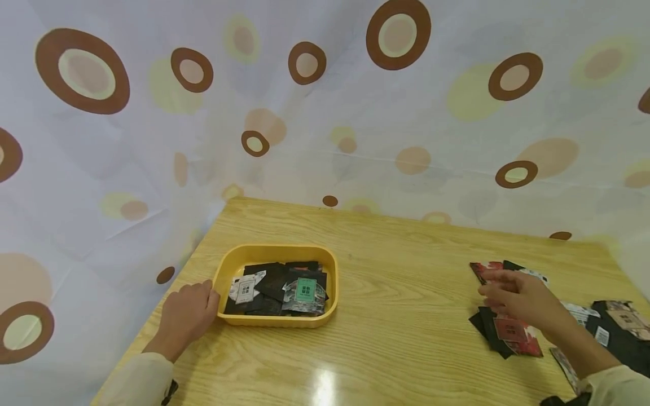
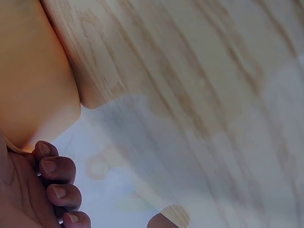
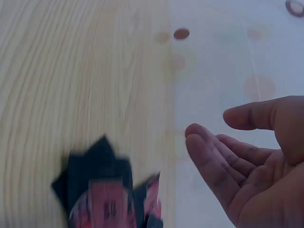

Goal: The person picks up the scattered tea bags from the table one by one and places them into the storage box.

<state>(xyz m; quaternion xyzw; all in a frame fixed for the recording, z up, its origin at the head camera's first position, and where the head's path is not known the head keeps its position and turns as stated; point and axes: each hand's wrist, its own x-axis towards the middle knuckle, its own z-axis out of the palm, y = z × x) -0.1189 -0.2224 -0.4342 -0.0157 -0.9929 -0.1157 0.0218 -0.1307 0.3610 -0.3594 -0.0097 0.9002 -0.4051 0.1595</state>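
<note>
A yellow plastic basket (image 1: 276, 322) stands on the left of the table, with several black and patterned flat packets inside, one with a green label (image 1: 305, 290). My left hand (image 1: 188, 310) holds its left rim; in the left wrist view curled fingers (image 2: 58, 168) show below the basket's wall (image 2: 38, 71). Over the loose packets at the right hovers my right hand (image 1: 523, 299), nothing in it, thumb apart from the loosely bent fingers (image 3: 213, 171). Near it lie a red-and-black packet pile (image 1: 513, 332) and, partly hidden behind the hand, a red packet (image 1: 482, 269).
Farther right, more packets lie in a loose pile, among them a black one with a beige label (image 1: 629, 320). The wood-grain table (image 1: 396, 316) meets a white cloth (image 1: 315, 124) with brown and yellow circles at its back and left side.
</note>
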